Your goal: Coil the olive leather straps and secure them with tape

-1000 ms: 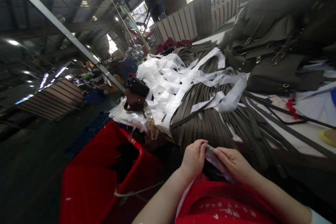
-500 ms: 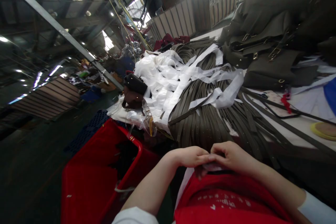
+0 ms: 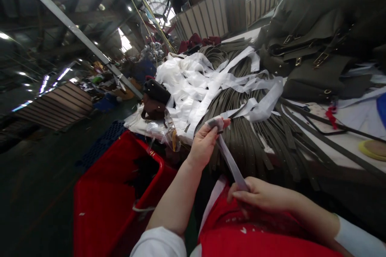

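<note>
My left hand point(image 3: 204, 143) is raised and pinches the upper end of a pale grey strip point(image 3: 229, 161). The strip runs taut down to my right hand point(image 3: 258, 194), which is closed around its lower end just above my red shirt. Behind both hands a thick bundle of dark olive straps point(image 3: 241, 136) hangs over the table's edge. Loose white strips point(image 3: 199, 88) lie tangled on top of that bundle.
A red plastic crate point(image 3: 117, 192) stands on the floor to the left, below the table. Dark olive bags point(image 3: 313, 56) with metal buckles are piled at the back right. A brown and black bag point(image 3: 155, 102) sits at the table's left end. A yellow disc point(image 3: 372, 148) lies at far right.
My hands were together near my chest, working at the strip. The left hand has since risen up and away, drawing the strip out taut; the right hand stayed low.
</note>
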Demonstrator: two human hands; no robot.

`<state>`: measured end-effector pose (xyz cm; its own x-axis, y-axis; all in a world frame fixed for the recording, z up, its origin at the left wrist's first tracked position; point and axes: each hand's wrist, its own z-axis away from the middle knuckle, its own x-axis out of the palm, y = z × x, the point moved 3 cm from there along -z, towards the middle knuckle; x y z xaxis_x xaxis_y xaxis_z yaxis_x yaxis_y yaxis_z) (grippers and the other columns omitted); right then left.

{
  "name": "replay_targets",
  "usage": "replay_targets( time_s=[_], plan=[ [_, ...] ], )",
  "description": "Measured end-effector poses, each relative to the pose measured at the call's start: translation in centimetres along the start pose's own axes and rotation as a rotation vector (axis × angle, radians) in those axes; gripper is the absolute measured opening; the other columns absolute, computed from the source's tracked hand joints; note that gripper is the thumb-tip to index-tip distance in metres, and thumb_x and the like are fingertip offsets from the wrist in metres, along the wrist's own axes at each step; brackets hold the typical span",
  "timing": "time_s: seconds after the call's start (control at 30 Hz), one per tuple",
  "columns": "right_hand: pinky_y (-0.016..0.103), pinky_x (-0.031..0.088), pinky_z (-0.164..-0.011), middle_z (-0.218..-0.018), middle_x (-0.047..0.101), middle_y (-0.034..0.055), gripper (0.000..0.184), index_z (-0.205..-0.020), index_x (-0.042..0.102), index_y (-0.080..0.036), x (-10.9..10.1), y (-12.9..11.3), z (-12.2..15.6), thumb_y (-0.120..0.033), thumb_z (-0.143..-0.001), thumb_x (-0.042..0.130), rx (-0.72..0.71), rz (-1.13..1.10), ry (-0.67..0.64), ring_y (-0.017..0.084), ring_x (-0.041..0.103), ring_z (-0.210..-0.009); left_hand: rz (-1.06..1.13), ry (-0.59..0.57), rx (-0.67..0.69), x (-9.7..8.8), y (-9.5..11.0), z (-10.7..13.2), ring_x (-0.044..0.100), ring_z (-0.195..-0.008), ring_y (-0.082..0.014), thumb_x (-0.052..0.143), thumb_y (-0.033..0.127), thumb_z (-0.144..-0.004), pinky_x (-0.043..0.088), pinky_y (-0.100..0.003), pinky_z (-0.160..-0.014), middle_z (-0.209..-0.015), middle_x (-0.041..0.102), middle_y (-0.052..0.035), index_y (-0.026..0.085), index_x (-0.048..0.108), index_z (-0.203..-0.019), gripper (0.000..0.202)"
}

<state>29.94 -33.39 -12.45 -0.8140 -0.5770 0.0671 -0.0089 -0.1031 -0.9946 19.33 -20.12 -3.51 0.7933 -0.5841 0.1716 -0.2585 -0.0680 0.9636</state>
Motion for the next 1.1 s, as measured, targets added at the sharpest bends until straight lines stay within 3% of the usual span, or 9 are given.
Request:
replay_targets(
  time_s=[0.13, 0.27, 0.37, 0.43, 0.57, 0.67, 0.77, 0.93, 1.1],
  plan=[
    [0.018, 0.026, -0.04, -0.045, 0.047, -0.0057, 0.053, -0.085, 0.073, -0.011, -2.6, -2.8, 2.5, -0.06, -0.092, 0.054, -0.12, -0.268, 0.073, 0.005, 0.033, -0.037, -0.755, -0.26, 0.212, 0.6, -1.3, 1.7, 0.061, -0.114, -0.0277, 0.049, 0.03, -0.093, 0.04, -0.045, -0.108, -0.108, 0.071, -0.0128, 0.017, 0.07, -0.097, 0.025],
    [0.02, 0.026, -0.036, -0.048, 0.056, 0.0002, 0.056, -0.067, 0.067, -0.015, -8.1, -3.1, 3.7, -0.062, -0.09, 0.049, -0.104, -0.111, 0.344, 0.007, 0.038, -0.033, -1.033, -0.466, 0.199, 1.8, -2.2, 4.3, 0.06, -0.079, -0.0225, 0.038, 0.033, -0.095, 0.048, -0.037, -0.079, -0.08, 0.064, -0.0092, 0.017, 0.061, -0.08, 0.031],
    [0.031, 0.055, -0.062, -0.084, 0.073, 0.0087, 0.033, -0.095, 0.07, -0.017, -9.9, -3.7, 3.6, -0.047, -0.082, 0.065, -0.074, 0.378, 0.708, 0.022, 0.068, -0.072, -0.907, -0.354, -0.042, 1.7, -2.7, 4.7, 0.051, -0.06, -0.0155, 0.031, 0.043, -0.1, 0.041, -0.028, -0.061, -0.063, 0.054, -0.0024, 0.019, 0.053, -0.069, 0.045],
    [0.045, 0.051, -0.097, -0.121, 0.068, 0.0127, 0.052, -0.128, 0.058, -0.02, -8.8, -4.2, 3.1, -0.031, -0.078, 0.068, -0.194, 0.629, 0.842, 0.03, 0.064, -0.111, -0.627, -0.246, -0.297, 1.4, -3.4, 4.7, 0.041, -0.047, -0.0119, 0.034, 0.059, -0.096, 0.034, -0.026, -0.051, -0.052, 0.045, 0.0023, 0.02, 0.05, -0.065, 0.052],
    [0.05, 0.042, -0.109, -0.136, 0.059, 0.0127, 0.062, -0.142, 0.047, -0.023, -4.5, -2.9, 0.5, -0.017, -0.081, 0.055, -0.294, 0.753, 0.757, 0.03, 0.056, -0.127, 0.015, -0.154, -0.647, 1.8, -3.5, 4.7, 0.027, -0.036, -0.007, 0.055, 0.069, -0.082, 0.028, -0.023, -0.043, -0.042, 0.033, 0.0094, 0.018, 0.052, -0.067, 0.053],
    [0.043, 0.053, -0.092, -0.111, 0.07, 0.011, 0.032, -0.12, 0.062, -0.022, -2.7, -1.1, -2.0, -0.029, -0.095, 0.043, -0.2, 0.539, 0.689, 0.028, 0.067, -0.103, 0.254, -0.093, -0.597, 2.2, -1.9, 4.0, 0.036, -0.038, -0.0078, 0.063, 0.06, -0.083, 0.034, -0.023, -0.047, -0.044, 0.034, 0.0088, 0.015, 0.056, -0.07, 0.047],
    [0.033, 0.053, -0.074, -0.082, 0.069, 0.0057, 0.046, -0.1, 0.068, -0.02, -0.6, -0.9, -3.3, -0.05, -0.101, 0.035, -0.117, 0.281, 0.424, 0.022, 0.065, -0.077, 0.353, 0.027, -0.397, 1.9, -0.4, 2.8, 0.049, -0.048, -0.0105, 0.065, 0.054, -0.085, 0.049, -0.03, -0.068, -0.054, 0.049, 0.0045, 0.014, 0.06, -0.082, 0.04],
    [0.026, 0.05, -0.072, -0.081, 0.066, 0.0033, 0.045, -0.096, 0.072, -0.019, 2.2, -4.3, -1.1, -0.061, -0.09, 0.056, -0.105, 0.015, 0.023, 0.017, 0.061, -0.074, -0.235, 0.142, 0.094, 0.2, 0.6, 2.3, 0.061, -0.103, -0.0261, 0.049, 0.053, -0.096, 0.038, -0.042, -0.105, -0.1, 0.07, -0.0119, 0.016, 0.064, -0.106, 0.042],
    [0.024, 0.041, -0.043, -0.051, 0.056, 0.0001, 0.06, -0.081, 0.068, -0.017, -4.4, -5.8, 1.8, -0.073, -0.086, 0.048, -0.058, -0.04, 0.239, 0.013, 0.049, -0.042, -0.95, -0.204, 0.182, -0.4, 0.7, 3.4, 0.056, -0.075, -0.0225, 0.038, 0.052, -0.098, 0.041, -0.033, -0.077, -0.076, 0.061, -0.0089, 0.018, 0.066, -0.079, 0.048]
  ],
)
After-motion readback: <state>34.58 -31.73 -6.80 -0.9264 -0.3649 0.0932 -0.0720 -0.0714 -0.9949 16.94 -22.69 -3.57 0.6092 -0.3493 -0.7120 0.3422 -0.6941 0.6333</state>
